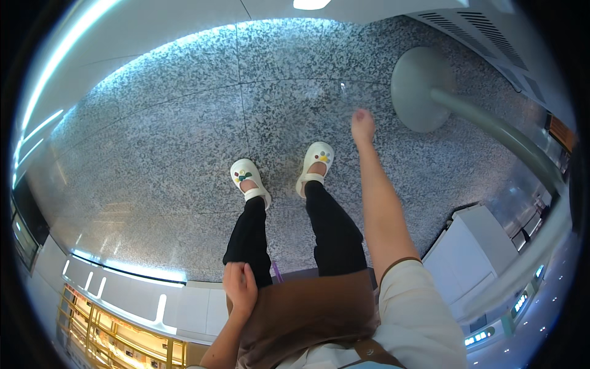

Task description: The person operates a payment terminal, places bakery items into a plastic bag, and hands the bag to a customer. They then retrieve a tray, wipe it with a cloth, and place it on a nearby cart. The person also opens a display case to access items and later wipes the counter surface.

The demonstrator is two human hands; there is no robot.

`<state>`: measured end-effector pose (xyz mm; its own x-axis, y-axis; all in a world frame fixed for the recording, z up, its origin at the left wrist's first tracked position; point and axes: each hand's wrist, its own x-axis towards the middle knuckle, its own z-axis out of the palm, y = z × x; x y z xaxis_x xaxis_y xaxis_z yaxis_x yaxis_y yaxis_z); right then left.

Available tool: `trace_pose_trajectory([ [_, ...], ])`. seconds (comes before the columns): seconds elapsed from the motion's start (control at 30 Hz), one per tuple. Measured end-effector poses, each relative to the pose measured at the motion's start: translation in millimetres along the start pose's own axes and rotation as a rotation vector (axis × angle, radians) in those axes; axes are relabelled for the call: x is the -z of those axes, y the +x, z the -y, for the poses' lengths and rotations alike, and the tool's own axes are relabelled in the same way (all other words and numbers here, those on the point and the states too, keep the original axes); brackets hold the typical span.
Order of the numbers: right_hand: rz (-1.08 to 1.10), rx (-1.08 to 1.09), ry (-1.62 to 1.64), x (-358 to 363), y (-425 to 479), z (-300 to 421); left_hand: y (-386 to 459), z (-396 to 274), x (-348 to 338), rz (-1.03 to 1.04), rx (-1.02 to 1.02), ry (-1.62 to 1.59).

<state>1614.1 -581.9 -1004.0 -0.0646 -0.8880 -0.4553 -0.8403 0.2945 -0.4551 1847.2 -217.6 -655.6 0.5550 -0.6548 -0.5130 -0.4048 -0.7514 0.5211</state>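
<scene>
My left hand (240, 287) is loosely curled at the left edge of a brown apron (309, 309), with no object visible in it. On the right, my arm reaches forward over the floor, and my right hand (362, 127) is closed in a fist with nothing seen inside. Two white clogs with colourful charms, the left one (251, 182) and the right one (316, 166), stand on the speckled stone floor (175, 152) below black trousers. A purple strap (277, 272) shows beside the apron's upper edge.
A grey round base (417, 90) with a curved pole (502, 127) stands at right, near my right hand. Behind it is a vented white panel (488, 41). A white cabinet (474, 249) is lower right. Lit gold-framed shelves (115, 339) stand lower left.
</scene>
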Motion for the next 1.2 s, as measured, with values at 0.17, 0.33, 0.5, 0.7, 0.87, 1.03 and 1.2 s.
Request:
trace_pose_trajectory([
  [0.17, -0.093, 0.041, -0.193, -93, 72, -52, 15, 2, -14, -0.006, -0.080, 0.050],
  [0.33, -0.210, -0.145, -0.272, -120, 81, -25, 19, -2, -26, 0.003, -0.139, 0.101],
  [0.5, -0.183, -0.106, -0.266, -117, 94, -51, 29, -2, -28, 0.020, -0.177, 0.115],
  [0.7, -0.155, -0.056, 0.030, -95, -14, -21, 21, -10, -19, 0.079, -0.162, 0.100],
  [0.87, 0.264, -0.142, 0.629, -58, -222, 39, 22, 13, -20, 0.077, -0.194, 0.125],
  [1.03, 0.467, -0.248, 1.016, 118, -393, 151, 25, 31, -15, 0.223, 0.485, -0.641],
  [1.2, 0.434, -0.148, 1.131, 232, -516, 175, -63, -115, 25, 0.615, 0.533, -1.150],
])
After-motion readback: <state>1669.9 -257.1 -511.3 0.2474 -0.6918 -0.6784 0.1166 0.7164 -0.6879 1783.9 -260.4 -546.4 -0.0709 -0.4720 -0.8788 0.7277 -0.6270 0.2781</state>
